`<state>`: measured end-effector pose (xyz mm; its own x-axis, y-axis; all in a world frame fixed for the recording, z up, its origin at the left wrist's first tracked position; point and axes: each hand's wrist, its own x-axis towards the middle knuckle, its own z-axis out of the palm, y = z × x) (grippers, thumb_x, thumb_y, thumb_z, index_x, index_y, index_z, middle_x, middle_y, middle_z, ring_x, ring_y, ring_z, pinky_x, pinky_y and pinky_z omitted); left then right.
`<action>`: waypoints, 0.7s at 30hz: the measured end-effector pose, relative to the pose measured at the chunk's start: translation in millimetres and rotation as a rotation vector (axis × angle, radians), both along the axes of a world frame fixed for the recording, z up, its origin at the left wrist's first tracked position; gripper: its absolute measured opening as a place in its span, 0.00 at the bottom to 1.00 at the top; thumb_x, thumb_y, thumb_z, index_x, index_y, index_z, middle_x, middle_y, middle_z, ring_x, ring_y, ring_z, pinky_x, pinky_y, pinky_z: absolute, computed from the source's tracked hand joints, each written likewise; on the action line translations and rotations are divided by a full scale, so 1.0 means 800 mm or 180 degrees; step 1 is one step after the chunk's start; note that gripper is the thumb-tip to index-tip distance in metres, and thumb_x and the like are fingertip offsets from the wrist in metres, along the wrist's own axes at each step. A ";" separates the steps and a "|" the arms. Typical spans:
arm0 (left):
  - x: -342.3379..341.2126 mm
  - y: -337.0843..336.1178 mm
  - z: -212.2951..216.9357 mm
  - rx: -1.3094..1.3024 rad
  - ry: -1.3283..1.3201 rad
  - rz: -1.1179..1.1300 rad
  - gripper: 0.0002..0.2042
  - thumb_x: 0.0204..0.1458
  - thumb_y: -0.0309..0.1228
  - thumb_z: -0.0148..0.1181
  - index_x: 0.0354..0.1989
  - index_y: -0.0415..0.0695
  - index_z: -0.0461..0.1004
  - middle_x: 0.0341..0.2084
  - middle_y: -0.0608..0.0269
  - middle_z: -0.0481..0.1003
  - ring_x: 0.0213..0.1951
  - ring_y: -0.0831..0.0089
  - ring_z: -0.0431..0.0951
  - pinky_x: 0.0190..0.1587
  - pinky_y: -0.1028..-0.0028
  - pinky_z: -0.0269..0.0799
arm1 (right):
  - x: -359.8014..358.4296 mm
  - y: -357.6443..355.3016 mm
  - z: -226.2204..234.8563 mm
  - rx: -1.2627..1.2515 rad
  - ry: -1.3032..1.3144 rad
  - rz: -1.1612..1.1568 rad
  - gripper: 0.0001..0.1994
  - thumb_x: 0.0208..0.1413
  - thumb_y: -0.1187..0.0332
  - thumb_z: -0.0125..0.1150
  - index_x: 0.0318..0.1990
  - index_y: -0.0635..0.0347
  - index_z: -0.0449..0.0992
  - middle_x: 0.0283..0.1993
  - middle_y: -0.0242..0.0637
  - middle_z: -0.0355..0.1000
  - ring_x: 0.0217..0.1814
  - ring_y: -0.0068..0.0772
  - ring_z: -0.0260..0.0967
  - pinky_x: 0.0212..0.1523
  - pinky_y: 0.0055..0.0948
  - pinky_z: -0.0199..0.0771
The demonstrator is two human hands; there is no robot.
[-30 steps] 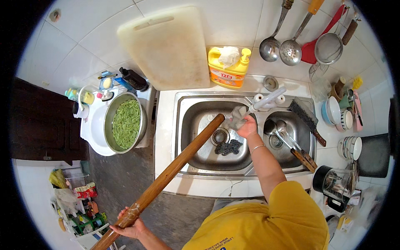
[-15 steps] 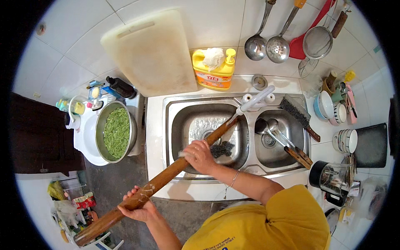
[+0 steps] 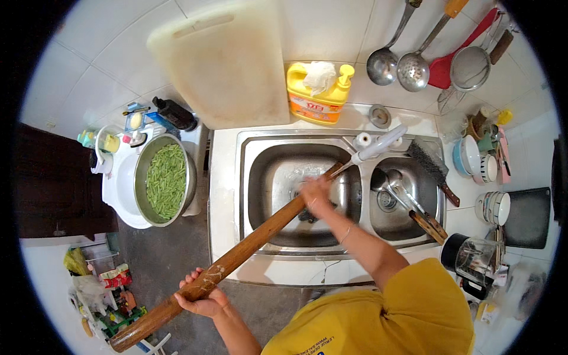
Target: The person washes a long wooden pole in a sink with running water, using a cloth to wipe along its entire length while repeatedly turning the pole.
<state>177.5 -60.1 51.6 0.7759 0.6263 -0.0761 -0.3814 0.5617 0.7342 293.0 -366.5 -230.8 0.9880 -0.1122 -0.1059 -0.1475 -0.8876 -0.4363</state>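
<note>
A long, thick wooden rolling pin (image 3: 251, 236) slants from the lower left up over the sink, its thin far end under the tip of the pale faucet (image 3: 376, 148). My left hand (image 3: 204, 296) is closed round its lower part, outside the sink. Over the left basin my right hand (image 3: 316, 196) lies wrapped over the pin's upper part, its fingers smeared by motion. Water wets the left basin (image 3: 266, 171), and a dark scouring pad (image 3: 307, 216) lies near its drain, partly hidden by my right hand.
The right basin (image 3: 414, 231) holds ladles with wooden handles. A cleaver (image 3: 427, 163) lies along its far right rim. At the left stands a metal bowl of cut green beans (image 3: 165, 183). Behind are a yellow detergent jug (image 3: 319, 97) and a cutting board (image 3: 228, 65); a blender (image 3: 473, 254) stands right.
My right hand has slid up along the rolling pin toward the faucet. My left hand keeps its hold on the lower part. The whole view has shifted slightly.
</note>
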 end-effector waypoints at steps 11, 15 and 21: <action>-0.027 0.033 -0.024 -0.0614 0.1191 0.0900 0.23 0.52 0.54 0.54 0.23 0.44 0.68 0.23 0.59 0.71 0.32 0.63 0.73 0.47 0.58 0.70 | 0.030 -0.069 -0.029 0.0055 -0.0826 -0.0573 0.14 0.54 0.62 0.46 0.35 0.58 0.79 0.51 0.49 0.70 0.57 0.52 0.61 0.60 0.46 0.56; -0.054 0.044 0.007 -0.0637 0.1219 0.1137 0.26 0.50 0.58 0.53 0.23 0.43 0.67 0.23 0.57 0.70 0.32 0.60 0.72 0.49 0.56 0.67 | 0.041 -0.095 -0.092 0.1399 0.0072 -0.1909 0.17 0.58 0.56 0.47 0.38 0.58 0.78 0.46 0.47 0.73 0.48 0.48 0.68 0.49 0.41 0.67; -0.123 0.122 0.025 -0.0516 0.1089 0.1323 0.27 0.50 0.58 0.53 0.21 0.42 0.67 0.22 0.57 0.70 0.31 0.60 0.72 0.46 0.58 0.68 | 0.010 -0.070 -0.007 0.3958 0.1513 -0.1334 0.21 0.53 0.49 0.59 0.47 0.55 0.76 0.44 0.40 0.75 0.44 0.37 0.72 0.46 0.35 0.71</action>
<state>78.7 37.4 71.6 0.3804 0.8334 -0.4009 -0.3500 0.5310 0.7717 301.3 -422.5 -236.7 0.7464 0.0269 -0.6650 -0.6573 0.1866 -0.7302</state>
